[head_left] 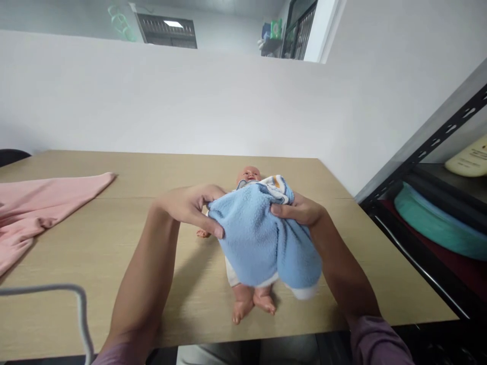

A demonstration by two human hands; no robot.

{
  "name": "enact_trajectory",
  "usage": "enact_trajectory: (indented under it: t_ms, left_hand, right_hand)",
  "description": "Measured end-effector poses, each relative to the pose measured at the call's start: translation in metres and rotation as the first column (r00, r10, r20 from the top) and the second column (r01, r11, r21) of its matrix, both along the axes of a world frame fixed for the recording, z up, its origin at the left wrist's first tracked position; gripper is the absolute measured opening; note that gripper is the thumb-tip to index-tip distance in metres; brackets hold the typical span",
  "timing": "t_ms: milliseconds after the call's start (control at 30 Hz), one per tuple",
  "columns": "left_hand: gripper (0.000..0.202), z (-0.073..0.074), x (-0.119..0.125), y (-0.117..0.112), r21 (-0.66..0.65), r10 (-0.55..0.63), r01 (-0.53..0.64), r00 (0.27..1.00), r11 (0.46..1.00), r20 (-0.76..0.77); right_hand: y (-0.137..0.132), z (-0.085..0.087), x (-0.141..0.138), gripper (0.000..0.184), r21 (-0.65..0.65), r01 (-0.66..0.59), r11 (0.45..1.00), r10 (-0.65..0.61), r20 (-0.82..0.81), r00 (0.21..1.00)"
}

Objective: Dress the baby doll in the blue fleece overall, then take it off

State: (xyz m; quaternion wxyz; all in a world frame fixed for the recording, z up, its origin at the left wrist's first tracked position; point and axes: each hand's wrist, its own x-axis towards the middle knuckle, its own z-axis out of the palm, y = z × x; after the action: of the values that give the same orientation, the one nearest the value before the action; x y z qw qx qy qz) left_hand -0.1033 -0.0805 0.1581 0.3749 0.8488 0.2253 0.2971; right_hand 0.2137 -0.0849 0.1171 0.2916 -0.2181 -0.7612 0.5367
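Observation:
Between both hands I hold up a fluffy light blue cloth (251, 233) with white edges and a patterned white patch at its top; it looks like a small garment or towel, which I cannot tell for sure. My left hand (200, 208) pinches its left edge, thumb in front. On the right, my right hand (299, 205) grips the gathered upper part with the thumb on the fabric. Behind the cloth a baby doll (249, 173) lies on its back on the table, head away from me. Its feet and a bit of white clothing show below; its torso is mostly hidden.
A pink cloth (49, 203) lies on the wooden table (152, 172) at the left. In front of it stands a grey bent tube (45, 289). At the right, a black shelf (422, 152) holds a teal basin (437, 223) and a cream bottle (470, 159). A white wall closes the back.

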Motion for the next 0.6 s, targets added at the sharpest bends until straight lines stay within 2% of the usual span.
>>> enact_trajectory:
  t_ms: [67,133,200,267,367,433,500,567,600]
  left_hand:
    - [0.048,-0.002,-0.001,0.002,-0.032,-0.044,0.045,0.999,0.998,0.019]
    - [0.043,-0.001,0.001,0.002,-0.065,-0.101,0.103,0.994,0.993,0.030]
    - [0.041,0.003,0.004,0.000,-0.066,-0.103,0.105,0.994,0.992,0.032]
    - [0.041,0.007,0.007,-0.002,-0.086,-0.090,0.089,0.996,0.992,-0.008]
    - [0.046,0.012,0.010,-0.006,-0.180,-0.136,0.121,0.988,0.976,-0.075]
    - [0.049,0.012,0.011,-0.007,-0.270,-0.254,0.218,0.961,0.938,-0.109]
    - [0.047,0.010,0.010,-0.007,-0.311,-0.331,0.278,0.934,0.909,-0.133]
    - [0.046,0.005,0.009,-0.005,-0.239,-0.278,0.242,0.952,0.940,-0.131]
    - [0.050,0.001,0.007,-0.004,-0.154,-0.189,0.172,0.977,0.973,-0.099]
  right_hand:
    - [-0.002,0.004,-0.004,0.072,0.000,-0.034,0.999,0.034,0.055,0.998]
    - [-0.002,0.008,-0.008,0.077,-0.004,-0.169,0.986,0.168,0.126,0.978]
    - [-0.003,0.011,-0.012,0.080,-0.016,-0.280,0.960,0.279,0.162,0.947]
    - [-0.005,0.013,-0.014,0.076,-0.036,-0.304,0.952,0.306,0.162,0.938]
    - [-0.006,0.011,-0.018,0.078,-0.044,-0.142,0.989,0.144,0.041,0.989]
    - [-0.005,0.007,-0.022,0.088,-0.034,0.001,0.999,-0.004,-0.084,0.996]
    - [-0.003,0.001,-0.026,0.093,-0.034,0.076,0.997,-0.081,-0.168,0.982]
    - [0.000,-0.006,-0.028,0.091,-0.032,0.110,0.993,-0.114,-0.198,0.973]
    - [0.002,-0.010,-0.029,0.090,-0.029,0.130,0.991,-0.133,-0.200,0.971]
